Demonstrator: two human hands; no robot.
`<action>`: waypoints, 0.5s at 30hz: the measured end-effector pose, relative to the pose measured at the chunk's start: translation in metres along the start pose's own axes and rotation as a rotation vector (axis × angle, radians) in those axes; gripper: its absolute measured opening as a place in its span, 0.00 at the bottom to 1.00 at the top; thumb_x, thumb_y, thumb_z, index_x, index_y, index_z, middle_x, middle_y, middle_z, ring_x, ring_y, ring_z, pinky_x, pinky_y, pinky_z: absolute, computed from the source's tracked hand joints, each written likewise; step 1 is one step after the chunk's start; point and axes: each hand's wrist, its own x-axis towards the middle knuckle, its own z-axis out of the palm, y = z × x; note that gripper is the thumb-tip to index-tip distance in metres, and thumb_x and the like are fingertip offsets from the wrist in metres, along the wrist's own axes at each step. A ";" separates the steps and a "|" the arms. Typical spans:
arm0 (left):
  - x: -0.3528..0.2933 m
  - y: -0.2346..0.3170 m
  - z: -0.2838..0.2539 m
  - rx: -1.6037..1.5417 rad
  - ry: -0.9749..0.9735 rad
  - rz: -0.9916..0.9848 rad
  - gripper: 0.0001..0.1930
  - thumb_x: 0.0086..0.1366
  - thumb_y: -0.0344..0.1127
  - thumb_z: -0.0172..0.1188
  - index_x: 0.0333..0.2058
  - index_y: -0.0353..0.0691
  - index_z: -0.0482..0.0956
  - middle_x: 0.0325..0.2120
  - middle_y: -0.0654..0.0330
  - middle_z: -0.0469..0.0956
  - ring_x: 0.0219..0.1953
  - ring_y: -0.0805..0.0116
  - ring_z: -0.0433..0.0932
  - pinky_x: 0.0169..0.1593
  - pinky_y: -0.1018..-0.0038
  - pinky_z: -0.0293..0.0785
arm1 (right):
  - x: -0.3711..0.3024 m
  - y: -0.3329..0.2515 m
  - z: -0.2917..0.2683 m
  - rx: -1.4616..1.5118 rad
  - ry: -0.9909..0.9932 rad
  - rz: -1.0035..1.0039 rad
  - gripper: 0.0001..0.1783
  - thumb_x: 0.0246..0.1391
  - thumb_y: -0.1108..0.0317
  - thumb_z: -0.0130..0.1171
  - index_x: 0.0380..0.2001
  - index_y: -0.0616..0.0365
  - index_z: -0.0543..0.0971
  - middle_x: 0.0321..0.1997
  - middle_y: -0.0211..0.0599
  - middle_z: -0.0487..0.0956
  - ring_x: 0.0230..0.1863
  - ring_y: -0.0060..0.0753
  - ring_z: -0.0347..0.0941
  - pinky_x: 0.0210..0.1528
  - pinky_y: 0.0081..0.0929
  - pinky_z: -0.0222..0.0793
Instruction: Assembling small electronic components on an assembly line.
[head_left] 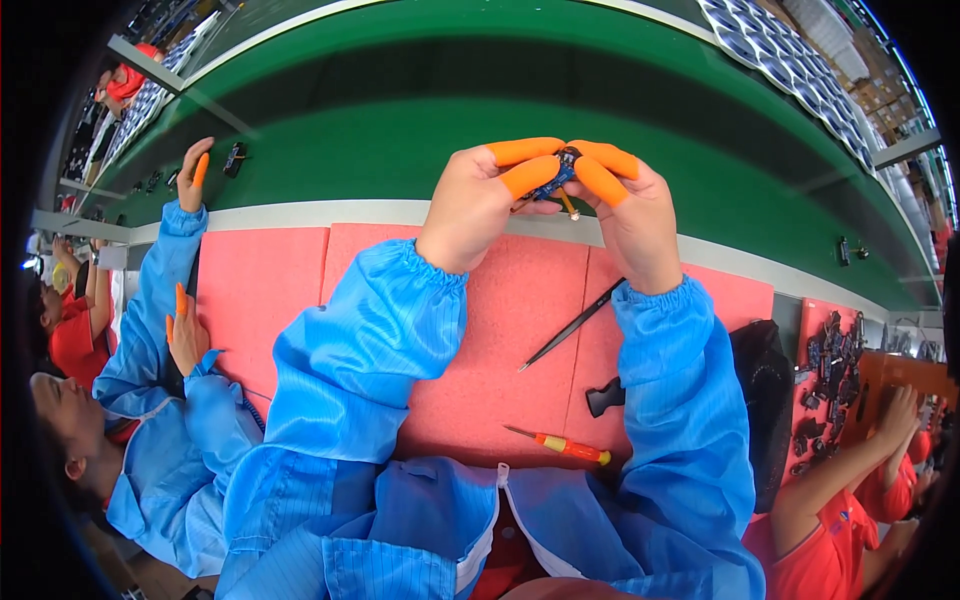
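Note:
Both my hands hold one small electronic module (549, 187), blue and black, above the near edge of the green belt. Orange finger cots cover the thumb and index finger of each. My left hand (478, 203) pinches the module from the left, my right hand (632, 205) from the right. A short orange strip with a small pale tip (572, 212) hangs below it. Fingers hide much of the module. Near my right forearm, black tweezers (572, 325) lie on the pink foam mat (470, 330). Closer to me rests an orange and yellow screwdriver (560, 445).
A black plastic piece (605, 397) lies beside my right sleeve. On the green belt (400, 150) sit small black modules (234, 159). A co-worker in blue (165, 440) reaches over the belt at left. At right, dark parts (830, 370) cover another pink mat near a person in red.

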 end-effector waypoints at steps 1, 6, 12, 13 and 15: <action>0.001 0.000 0.000 -0.002 0.003 -0.005 0.12 0.57 0.25 0.47 0.41 0.33 0.72 0.33 0.56 0.74 0.32 0.70 0.75 0.34 0.77 0.76 | 0.000 0.000 0.000 0.000 0.000 0.000 0.10 0.50 0.76 0.48 0.37 0.66 0.72 0.38 0.39 0.73 0.36 0.28 0.71 0.39 0.19 0.69; 0.005 0.000 -0.002 0.003 0.021 -0.019 0.13 0.57 0.26 0.48 0.41 0.32 0.71 0.33 0.56 0.74 0.32 0.70 0.75 0.34 0.77 0.75 | 0.004 0.004 0.001 0.045 0.030 0.009 0.10 0.50 0.77 0.48 0.38 0.66 0.71 0.38 0.38 0.73 0.37 0.27 0.70 0.39 0.20 0.69; 0.012 -0.012 -0.007 0.106 -0.026 0.003 0.14 0.57 0.29 0.49 0.43 0.33 0.70 0.35 0.57 0.73 0.33 0.70 0.75 0.34 0.78 0.74 | 0.009 0.014 -0.005 -0.086 0.074 0.042 0.11 0.49 0.75 0.51 0.38 0.65 0.72 0.36 0.36 0.73 0.34 0.24 0.70 0.37 0.18 0.67; 0.012 -0.014 -0.006 0.110 -0.059 -0.029 0.15 0.57 0.29 0.50 0.44 0.33 0.69 0.37 0.57 0.73 0.35 0.70 0.74 0.34 0.78 0.74 | 0.009 0.014 -0.007 -0.050 0.089 0.072 0.12 0.48 0.75 0.52 0.38 0.65 0.71 0.36 0.35 0.73 0.33 0.23 0.70 0.37 0.17 0.67; 0.012 -0.021 -0.003 0.134 0.035 -0.005 0.15 0.57 0.30 0.50 0.44 0.34 0.69 0.38 0.57 0.72 0.37 0.70 0.74 0.34 0.78 0.74 | 0.009 0.012 -0.010 -0.001 0.074 0.099 0.13 0.48 0.75 0.52 0.39 0.65 0.71 0.36 0.35 0.73 0.33 0.22 0.69 0.36 0.16 0.66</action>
